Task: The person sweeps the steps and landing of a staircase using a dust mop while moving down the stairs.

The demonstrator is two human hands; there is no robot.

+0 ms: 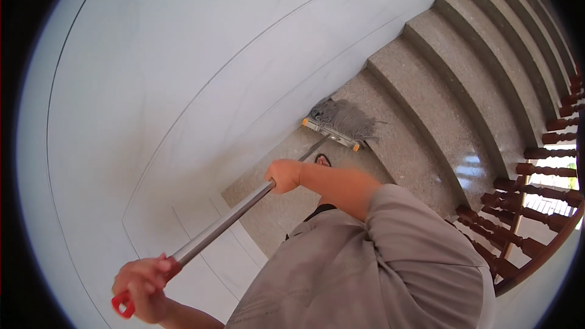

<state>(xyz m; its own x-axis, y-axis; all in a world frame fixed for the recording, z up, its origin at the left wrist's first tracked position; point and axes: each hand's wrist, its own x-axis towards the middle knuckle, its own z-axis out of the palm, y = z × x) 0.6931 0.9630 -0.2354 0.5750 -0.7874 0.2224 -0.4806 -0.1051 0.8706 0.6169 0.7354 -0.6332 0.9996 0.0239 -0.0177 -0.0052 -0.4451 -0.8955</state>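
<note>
A flat mop with grey strands lies over the edge of a speckled stone step, beside the white wall. Its pale frame has yellow-orange ends. From the frame, a metal mop pole slants down to the lower left. Around the middle of the pole, my right hand is closed, with the forearm slightly blurred. My left hand grips the red end of the handle, whose loop sticks out below the fingers. A foot in dark footwear shows just below the mop frame.
Stone stairs curve up towards the top right. A pale marble-like wall borders them on the left. Brown turned balusters and a curved handrail stand at the right. A stone landing lies below the mop.
</note>
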